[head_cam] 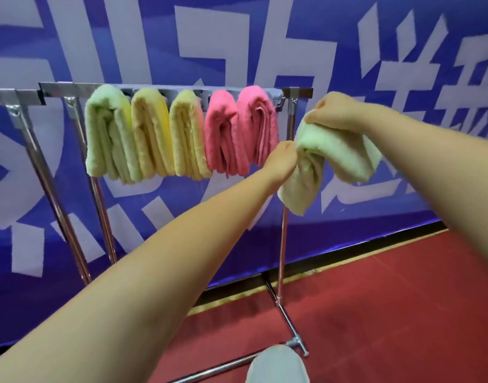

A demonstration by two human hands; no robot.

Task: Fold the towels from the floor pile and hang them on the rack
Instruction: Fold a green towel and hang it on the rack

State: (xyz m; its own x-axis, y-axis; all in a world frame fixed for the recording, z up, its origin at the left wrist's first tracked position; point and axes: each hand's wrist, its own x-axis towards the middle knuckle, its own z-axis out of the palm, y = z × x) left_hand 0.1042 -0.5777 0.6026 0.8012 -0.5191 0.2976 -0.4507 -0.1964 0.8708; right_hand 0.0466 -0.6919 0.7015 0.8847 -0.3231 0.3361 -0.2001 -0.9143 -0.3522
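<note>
Chrome tube rack (288, 167), shiny. 5 folded terry towels draped over its top bar: 1 green (107, 134), 2 yellow (151, 134), 2 pink (237, 131), packed side by side. Just right of the rack, a pale green towel (331, 156), fluffy, bunched. Right hand (332, 111) grips its top; left hand (283, 158) pinches a fold lower down. Red carpet (389, 299) below.

Lighting: bright, even, no hard shadows. Glare: specular streaks on chrome rack (284, 217) poles, 9 o'clock and centre. Focus: soft overall; forearms smeared toward 6 o'clock. Distortion: wide-angle bowing of rack bar and banner (348, 51) lettering at edges.
</note>
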